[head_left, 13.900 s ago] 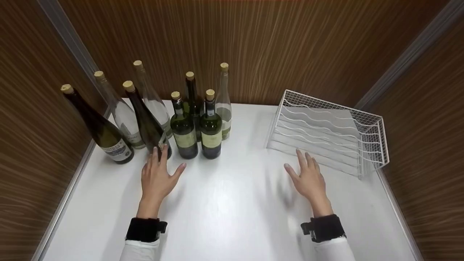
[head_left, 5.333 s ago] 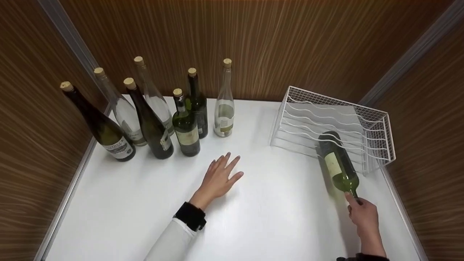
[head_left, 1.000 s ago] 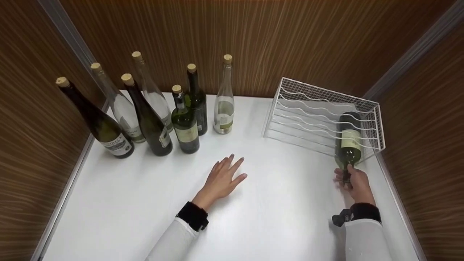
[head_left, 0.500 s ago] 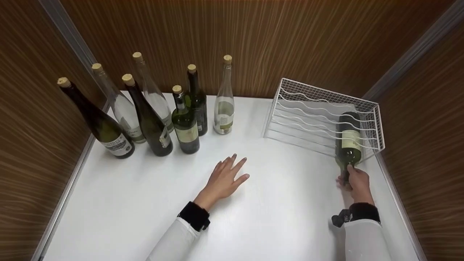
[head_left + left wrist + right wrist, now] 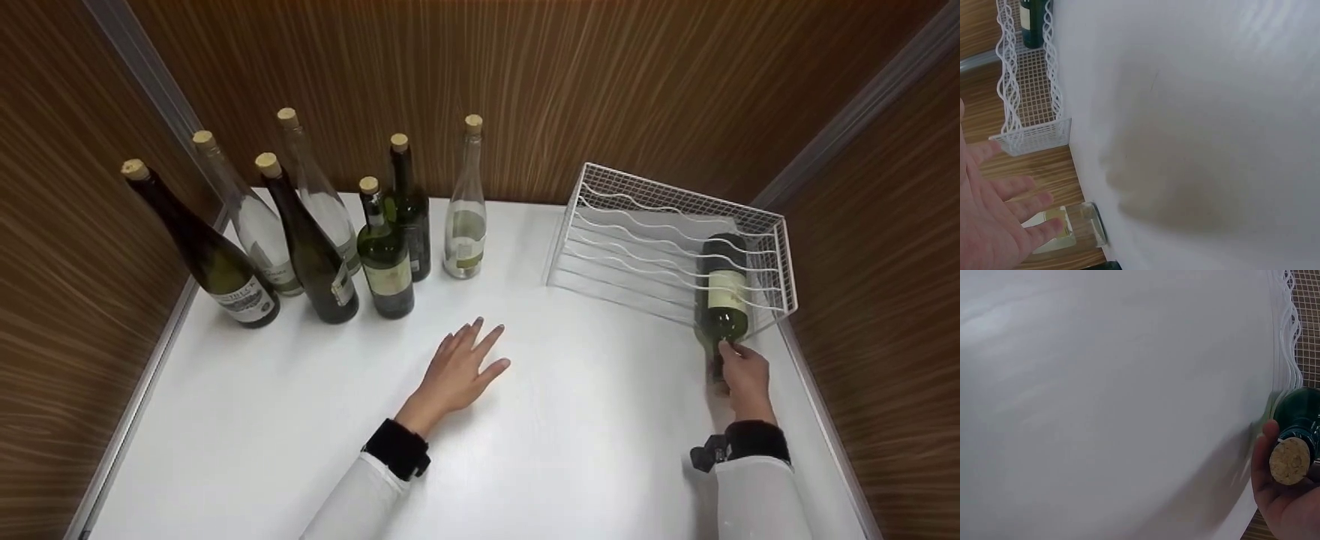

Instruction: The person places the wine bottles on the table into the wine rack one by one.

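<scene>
With my right hand point(image 5: 745, 375) I grip the neck of a green bottle point(image 5: 726, 289), my fingers curled round it just below the cork point(image 5: 1289, 461). The bottle lies inside the right end of the white wire rack point(image 5: 675, 196), the wavy wires crossing over it; its base points to the rack's rear and its neck pokes out past the front edge, towards me.

My left hand point(image 5: 454, 371) holds nothing: its fingers are spread above the table point(image 5: 555, 435), left of the rack and nearer me.

Further left of the rack seven corked bottles stand upright. A clear bottle point(image 5: 465, 232) is nearest to it; beyond come a slim dark bottle point(image 5: 415, 225), a short green one point(image 5: 387, 274), then two tall dark bottles and two more clear ones. Behind the rack rises a brown wood-grain wall point(image 5: 525, 75).
</scene>
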`<state>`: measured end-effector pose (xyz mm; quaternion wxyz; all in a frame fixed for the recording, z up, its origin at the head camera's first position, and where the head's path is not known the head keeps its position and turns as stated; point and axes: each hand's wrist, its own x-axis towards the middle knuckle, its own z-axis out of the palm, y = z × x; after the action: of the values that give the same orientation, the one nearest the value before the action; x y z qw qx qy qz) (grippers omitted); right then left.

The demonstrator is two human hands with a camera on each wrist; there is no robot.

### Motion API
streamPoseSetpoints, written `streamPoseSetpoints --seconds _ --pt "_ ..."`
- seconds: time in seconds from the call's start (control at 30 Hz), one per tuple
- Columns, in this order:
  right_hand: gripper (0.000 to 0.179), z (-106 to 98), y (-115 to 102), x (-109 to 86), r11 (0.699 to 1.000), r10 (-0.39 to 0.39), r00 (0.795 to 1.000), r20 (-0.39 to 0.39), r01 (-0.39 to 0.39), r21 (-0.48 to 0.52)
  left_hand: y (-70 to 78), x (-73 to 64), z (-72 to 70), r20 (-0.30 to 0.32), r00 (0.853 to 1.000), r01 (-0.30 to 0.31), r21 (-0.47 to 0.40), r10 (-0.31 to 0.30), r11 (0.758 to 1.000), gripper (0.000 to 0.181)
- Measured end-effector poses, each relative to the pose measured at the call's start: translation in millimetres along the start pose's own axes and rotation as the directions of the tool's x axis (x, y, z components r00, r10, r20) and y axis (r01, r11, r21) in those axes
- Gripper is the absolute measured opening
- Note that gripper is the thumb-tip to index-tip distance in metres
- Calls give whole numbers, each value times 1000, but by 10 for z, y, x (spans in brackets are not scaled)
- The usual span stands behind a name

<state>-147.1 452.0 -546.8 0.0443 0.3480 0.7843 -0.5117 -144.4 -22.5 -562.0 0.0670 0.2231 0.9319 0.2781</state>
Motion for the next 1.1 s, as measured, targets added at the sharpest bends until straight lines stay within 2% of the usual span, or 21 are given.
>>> streamPoseSetpoints --seconds 0.23,0.33,0.5,0.63,0.73,0.9,1.1 --pt "76 14 -132 -75 982 -58 998 -37 50 -184 -49 -53 -49 -29 1000 10 7 -10 1000 68" --pt "78 55 -201 -166 959 -122 991 -48 106 -261 -73 -77 -74 -40 999 27 7 -26 1000 68" --pt "80 186 -264 -366 929 -213 975 -60 183 -321 -112 -108 -106 -49 998 43 3 -42 999 69" --pt "80 316 -306 -475 885 -282 959 -30 248 -395 -155 -130 -140 -70 995 65 5 -64 998 69" --pt "80 415 -350 -542 849 -342 940 1 309 -428 -202 -152 -171 -96 992 83 2 -83 997 69" --pt "80 585 -424 -679 809 -418 908 38 391 -438 -292 -208 -238 -142 983 111 -28 -114 993 69" --pt "75 840 -476 -801 763 -519 847 116 520 -384 -403 -279 -327 -212 964 154 -58 -163 986 67"
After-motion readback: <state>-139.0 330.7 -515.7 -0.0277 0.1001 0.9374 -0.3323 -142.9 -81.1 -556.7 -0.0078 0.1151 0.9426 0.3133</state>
